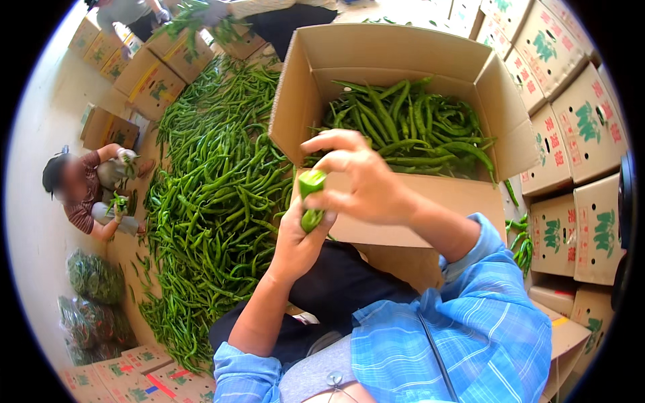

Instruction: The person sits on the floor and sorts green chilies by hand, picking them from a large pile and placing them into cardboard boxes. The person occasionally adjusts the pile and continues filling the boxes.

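Just beyond my knees, my left hand (298, 242) is closed around a thick green pepper (311, 185), whose upper end shows a pale green cut or broken face. My right hand (370, 184) comes in from the right, its thumb across the pepper and its other fingers curved above and apart; whether it grips the pepper is unclear. The thumb hides the pepper's middle. Behind my right hand stands an open cardboard box (393, 48) with long green peppers (383, 118) inside. A large heap of green peppers (221, 201) covers the floor to the left.
A person (85, 186) squats at the left with peppers in gloved hands. Others work at the top. Printed cartons (589, 123) are stacked at the right, more (151, 83) stand upper left. Filled plastic bags (95, 277) lie at the lower left; loose peppers (521, 247) lie beside the right stack.
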A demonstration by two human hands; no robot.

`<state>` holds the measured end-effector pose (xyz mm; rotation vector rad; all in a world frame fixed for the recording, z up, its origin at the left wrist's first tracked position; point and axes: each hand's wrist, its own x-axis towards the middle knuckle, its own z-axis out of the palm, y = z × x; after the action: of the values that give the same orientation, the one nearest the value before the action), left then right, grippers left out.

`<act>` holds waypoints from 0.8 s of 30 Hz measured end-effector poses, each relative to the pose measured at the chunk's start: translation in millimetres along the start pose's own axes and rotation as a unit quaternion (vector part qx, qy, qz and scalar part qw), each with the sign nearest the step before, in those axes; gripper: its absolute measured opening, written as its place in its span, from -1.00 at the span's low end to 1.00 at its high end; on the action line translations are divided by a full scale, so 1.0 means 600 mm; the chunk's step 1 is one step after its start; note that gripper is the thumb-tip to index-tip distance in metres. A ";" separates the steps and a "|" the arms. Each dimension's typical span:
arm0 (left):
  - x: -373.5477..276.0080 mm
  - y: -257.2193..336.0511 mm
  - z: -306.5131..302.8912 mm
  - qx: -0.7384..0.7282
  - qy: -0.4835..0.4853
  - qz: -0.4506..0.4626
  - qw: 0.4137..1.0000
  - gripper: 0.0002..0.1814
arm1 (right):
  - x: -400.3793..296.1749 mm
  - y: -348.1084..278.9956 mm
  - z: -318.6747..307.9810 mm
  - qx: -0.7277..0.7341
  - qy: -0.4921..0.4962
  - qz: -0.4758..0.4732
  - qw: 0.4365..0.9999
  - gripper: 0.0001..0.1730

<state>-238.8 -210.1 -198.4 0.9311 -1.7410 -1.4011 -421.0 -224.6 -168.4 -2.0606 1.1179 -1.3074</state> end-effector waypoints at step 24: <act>-0.056 0.004 0.016 -0.282 0.025 -0.039 0.958 -0.82 | -0.135 0.290 -0.225 -0.413 -0.315 0.455 0.724 0.09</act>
<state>-230.5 -175.9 -200.5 0.7095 -1.1681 -1.7771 -627.8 -250.5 -276.5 -1.6776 2.1206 0.4547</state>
